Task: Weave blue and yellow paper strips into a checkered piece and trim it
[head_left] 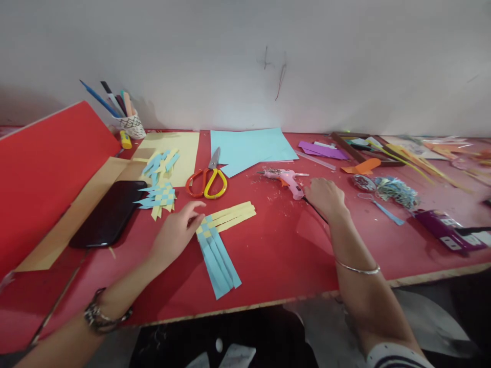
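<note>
My left hand is open, its fingers loosely bent and apart at the corner of woven paper strips. Yellow strips from this weave point right and blue strips point toward me. My right hand is curled closed beside the handle of a pink glue gun, over its black cord. The fingers' undersides are hidden, so what they hold does not show. Behind the weave lie scissors with red and yellow handles, blades slightly parted. Other woven blue and yellow pieces lie left of the scissors.
Light blue paper and a yellow sheet lie along the wall. A black phone and a pen cup are on the left. Rightward are a brown tray, shredded paper and a purple box with sockets.
</note>
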`<action>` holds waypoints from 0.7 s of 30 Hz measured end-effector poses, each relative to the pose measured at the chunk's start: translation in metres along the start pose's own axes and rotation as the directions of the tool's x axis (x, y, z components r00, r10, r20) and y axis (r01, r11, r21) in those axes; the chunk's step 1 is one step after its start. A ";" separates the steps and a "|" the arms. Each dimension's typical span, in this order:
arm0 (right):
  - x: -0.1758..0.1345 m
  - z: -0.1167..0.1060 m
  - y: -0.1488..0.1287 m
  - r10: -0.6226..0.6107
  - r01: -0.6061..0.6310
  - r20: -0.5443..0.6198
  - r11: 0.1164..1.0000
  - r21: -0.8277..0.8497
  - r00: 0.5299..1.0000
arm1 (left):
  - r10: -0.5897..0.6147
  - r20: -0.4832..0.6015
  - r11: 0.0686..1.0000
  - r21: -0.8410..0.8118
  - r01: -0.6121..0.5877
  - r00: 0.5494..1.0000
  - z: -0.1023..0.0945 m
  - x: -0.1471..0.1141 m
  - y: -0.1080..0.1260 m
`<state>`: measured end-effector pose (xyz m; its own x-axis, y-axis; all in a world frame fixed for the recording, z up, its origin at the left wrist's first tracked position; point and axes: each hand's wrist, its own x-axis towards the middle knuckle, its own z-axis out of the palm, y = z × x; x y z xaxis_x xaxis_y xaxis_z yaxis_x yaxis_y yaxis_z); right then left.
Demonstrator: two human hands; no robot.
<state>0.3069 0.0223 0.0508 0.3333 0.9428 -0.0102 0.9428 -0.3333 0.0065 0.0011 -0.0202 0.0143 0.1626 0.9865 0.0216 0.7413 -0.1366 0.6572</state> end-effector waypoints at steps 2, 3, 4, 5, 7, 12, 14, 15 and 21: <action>0.000 0.002 -0.001 -0.048 0.048 0.027 0.999 0.027 0.998 | -0.015 -0.019 1.000 0.019 0.016 1.000 0.001 0.002 0.000; 0.000 0.002 -0.002 -0.072 0.070 0.040 0.997 0.043 0.997 | -0.026 -0.027 0.999 0.023 0.027 0.999 0.001 0.003 0.000; 0.000 0.003 -0.004 -0.091 0.088 0.049 0.994 0.058 0.995 | -0.039 -0.036 0.999 0.025 0.039 0.999 0.002 0.005 0.000; -0.001 0.004 -0.006 -0.102 0.098 0.052 0.993 0.069 0.993 | -0.050 -0.038 0.998 0.031 0.052 0.998 0.002 0.007 0.001; -0.002 0.007 -0.009 -0.109 0.105 0.046 0.991 0.081 0.993 | -0.049 -0.037 0.995 0.086 0.052 0.998 0.003 0.010 0.002; 0.002 0.018 -0.012 -0.115 0.113 0.014 0.987 0.113 0.993 | 0.220 0.012 0.927 0.308 -0.213 0.975 0.006 0.019 0.004; 0.005 0.021 -0.012 -0.108 0.106 0.005 0.985 0.137 0.994 | 0.303 0.098 0.902 0.292 -0.318 0.948 0.008 0.023 0.005; 0.007 0.022 -0.011 -0.100 0.099 0.000 0.984 0.151 0.995 | 0.323 0.140 0.894 0.280 -0.350 0.936 0.010 0.025 0.006; 0.011 0.023 -0.008 -0.044 0.061 -0.076 0.970 0.237 0.996 | 0.217 0.307 0.911 0.277 -0.305 0.927 0.013 0.031 0.015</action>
<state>0.3032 0.0348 0.0278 0.2901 0.9547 0.0656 0.9352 -0.2682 -0.2314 0.0258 0.0069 0.0153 0.5117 0.8564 -0.0690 0.8062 -0.4509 0.3831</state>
